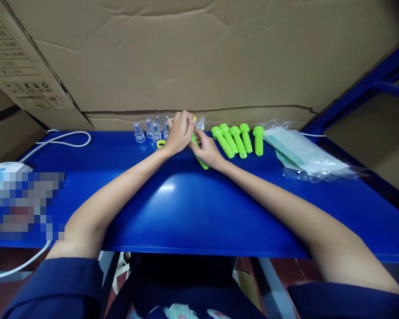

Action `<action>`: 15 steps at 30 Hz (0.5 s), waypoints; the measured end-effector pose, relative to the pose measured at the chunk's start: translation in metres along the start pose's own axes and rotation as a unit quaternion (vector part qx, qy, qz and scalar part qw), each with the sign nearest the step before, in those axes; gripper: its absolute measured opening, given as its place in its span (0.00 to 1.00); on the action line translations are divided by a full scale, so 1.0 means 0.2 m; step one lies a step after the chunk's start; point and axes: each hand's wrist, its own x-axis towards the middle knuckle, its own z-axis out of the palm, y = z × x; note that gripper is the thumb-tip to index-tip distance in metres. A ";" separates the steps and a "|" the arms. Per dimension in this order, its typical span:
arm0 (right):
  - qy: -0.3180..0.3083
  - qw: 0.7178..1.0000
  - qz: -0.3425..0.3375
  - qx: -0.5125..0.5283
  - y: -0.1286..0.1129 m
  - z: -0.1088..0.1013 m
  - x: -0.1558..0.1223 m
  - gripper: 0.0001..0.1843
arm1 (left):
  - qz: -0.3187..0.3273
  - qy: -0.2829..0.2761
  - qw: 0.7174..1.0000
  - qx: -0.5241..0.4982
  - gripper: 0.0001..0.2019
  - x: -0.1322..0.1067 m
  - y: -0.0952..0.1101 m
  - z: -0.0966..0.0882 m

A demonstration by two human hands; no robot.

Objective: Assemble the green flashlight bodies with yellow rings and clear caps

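At the back of the blue table (166, 212), both hands are together, fingertips meeting around one green piece (204, 166). Right hand (204, 148) is closed on it: thumb and fingers wrapped round, no visible gap, lower end sticking out under the palm towards the person. Left hand (180, 134) sits over the far end, fingers bent, back of hand up; can't tell how tightly it's closed or what exactly it has, since the hand itself blocks the view. Small yellow bit (194, 119) shows right at the left fingertips; too small to identify. Just left of the grip, partly behind the left wrist: yellow ring (161, 144), lying on the table. Further left and slightly beyond: group of clear domed caps (138, 132), at least five, standing upright; the left hand covers part of that group. Straight behind the grip, more clear plastic (201, 123), partly hidden by the fingers. Right of the grip: five green torch-shaped pieces (238, 142), wide heads pointing away from the person, four close together, fifth a little apart. Past those, further right: clear plastic bag (306, 153) with pale green sheets inside. Well left of the grip: white cable (64, 144), looped. Beyond everything, cardboard (186, 57) stands as a wall.
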 end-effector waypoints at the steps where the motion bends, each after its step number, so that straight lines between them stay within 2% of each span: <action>1: 0.016 0.998 -0.009 0.065 0.04 0.02 0.00 0.30 | 0.010 -0.002 1.000 -0.006 0.23 -0.01 0.00 -0.01; 3: 0.031 0.986 -0.009 0.161 0.08 0.06 -0.01 0.35 | 0.032 -0.006 0.999 -0.019 0.24 -0.02 0.01 -0.02; 6: 0.016 0.971 0.002 0.240 0.09 0.07 -0.02 0.36 | 0.042 0.001 0.998 -0.041 0.24 -0.08 0.01 -0.01; 10: -0.031 0.963 0.032 0.267 0.04 0.05 -0.04 0.31 | 0.004 0.042 0.996 -0.084 0.22 -0.17 0.01 0.02; 15: -0.033 0.955 0.062 0.287 0.02 0.03 -0.05 0.30 | -0.025 0.065 0.992 -0.104 0.21 -0.21 0.00 0.03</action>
